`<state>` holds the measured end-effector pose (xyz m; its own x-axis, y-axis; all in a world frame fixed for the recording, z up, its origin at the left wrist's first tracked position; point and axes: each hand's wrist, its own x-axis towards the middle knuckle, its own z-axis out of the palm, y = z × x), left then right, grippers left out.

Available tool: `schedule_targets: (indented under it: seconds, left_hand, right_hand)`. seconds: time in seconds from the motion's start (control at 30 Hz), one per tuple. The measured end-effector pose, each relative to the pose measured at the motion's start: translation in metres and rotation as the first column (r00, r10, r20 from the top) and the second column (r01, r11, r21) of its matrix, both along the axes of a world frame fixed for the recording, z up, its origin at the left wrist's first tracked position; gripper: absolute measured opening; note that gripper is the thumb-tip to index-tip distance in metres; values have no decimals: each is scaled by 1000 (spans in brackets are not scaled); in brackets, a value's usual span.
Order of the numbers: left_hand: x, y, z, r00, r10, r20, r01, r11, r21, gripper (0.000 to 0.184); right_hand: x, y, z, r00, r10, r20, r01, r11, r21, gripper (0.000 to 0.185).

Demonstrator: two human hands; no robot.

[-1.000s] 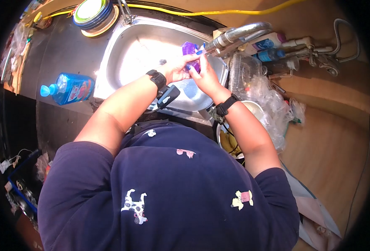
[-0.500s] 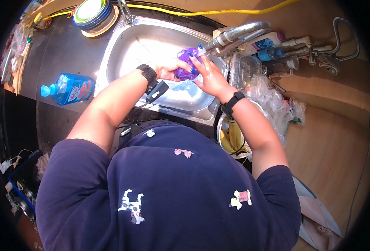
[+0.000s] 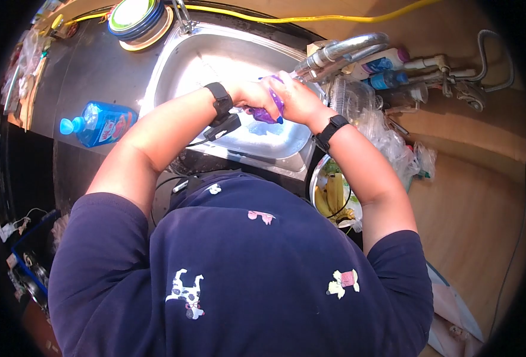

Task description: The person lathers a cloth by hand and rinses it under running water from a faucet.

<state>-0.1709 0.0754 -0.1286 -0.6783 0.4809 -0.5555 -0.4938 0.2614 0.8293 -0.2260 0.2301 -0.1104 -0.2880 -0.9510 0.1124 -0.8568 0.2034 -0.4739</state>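
Surface: dark kitchen surface (image 3: 66, 77), metal sink (image 3: 239, 49) set in it toward 12 o'clock; we read the clock from mid-view.
Background: yellow hose (image 3: 310, 19) across the top at 12, stacked plates (image 3: 131, 16) near 11, plastic bags (image 3: 388, 138) past 2.
Purple item: crumpled, soft-looking, at 12 over the sink, between the two hands; mesh or cloth, we can't tell. Purple bits (image 3: 263, 115) show.
Left hand (image 3: 254, 97): fingers bent over the purple item, grasping it; blue nail visible at its lower edge.
Right hand (image 3: 297, 98): curled onto the same item from its 2 o'clock side, grasping too; some fingertips we can't see.
Tap: metal tap (image 3: 337, 50) near 1, its end just beside the right hand; running water we can't confirm.
Bottle: blue bottle (image 3: 109, 125) on the surface near 10, well apart from both hands.
Bananas: bananas (image 3: 332, 193) in a container past 3, below the right forearm.
Just changed: half a second ago we saw the right fingers spread and more purple showing; now both hands have closed together.
Meaning: we judge it a firmer two-handed squeeze, with neither hand free.
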Motion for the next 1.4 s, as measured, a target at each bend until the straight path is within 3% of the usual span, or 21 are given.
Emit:
schedule_targets:
  seconds: [0.07, 0.17, 0.27, 0.4, 0.47, 0.57, 0.7, 0.8, 0.83, 0.93, 1.03, 1.13, 1.23, 1.33, 1.4]
  left_hand:
    - [2, 3, 13, 996, -16, -87, 10, 997, -71, 18]
    - [-6, 8, -12, 950, -80, -301, 48, 993, -112, 19]
    - [-6, 10, -11, 946, -19, -323, -36, 986, -164, 21]
    - [-6, 15, 4, 921, -141, -363, -48, 885, -464, 24]
    - [-11, 16, -1, 905, -214, -369, -12, 852, -524, 26]
    - [-9, 16, -15, 783, -134, -607, -200, 870, -451, 25]
    - [-8, 15, -16, 765, -286, -577, -169, 775, -609, 23]
    - [-7, 13, 9, 746, -399, -533, -111, 715, -690, 22]
    - [-8, 13, 11, 732, -434, -526, -93, 701, -707, 23]
    - [-13, 11, 1, 622, -498, -604, -103, 713, -694, 21]
    - [-11, 9, -2, 506, -547, -667, -133, 715, -686, 21]
    - [-10, 8, -4, 459, -541, -705, -173, 724, -668, 24]
    - [-15, 7, -3, 475, -580, -662, -163, 681, -714, 24]
    - [-14, 2, 9, 484, -629, -609, -159, 621, -767, 23]
    - [-18, -2, -2, 438, -607, -663, -206, 650, -731, 26]
  right_hand:
    - [-1, -2, -3, 999, -34, -40, 35, 998, 48, 44]
    - [-1, -4, -4, 995, -77, -59, 85, 987, 137, 37]
    - [-3, -4, -7, 990, -118, -79, 130, 978, 164, 28]
    - [-8, -10, -11, 986, -167, -12, 165, 949, 268, 17]
    - [-6, -13, -4, 976, -218, 21, 203, 936, 287, 18]
    - [-6, -13, -6, 961, -267, 77, 233, 924, 303, 22]
    - [-8, -11, -16, 922, -386, 5, 339, 816, 468, 24]
    - [-19, -13, -10, 744, -516, 425, 126, 733, 669, 18]
    - [-20, -13, -9, 752, -510, 417, 117, 727, 677, 17]
    - [-28, -1, -28, 572, -443, 691, 104, 874, 474, 17]
    - [-30, 4, -29, 571, -452, 685, 26, 844, 536, 27]
    - [-25, 5, -22, 375, -500, 780, 20, 846, 533, 27]
    - [-12, 8, -22, -102, -506, 857, 128, 847, 515, 26]
    - [-6, 7, -32, -302, -393, 869, 206, 863, 462, 24]
    - [-1, 3, -29, -298, -408, 863, 283, 826, 488, 17]
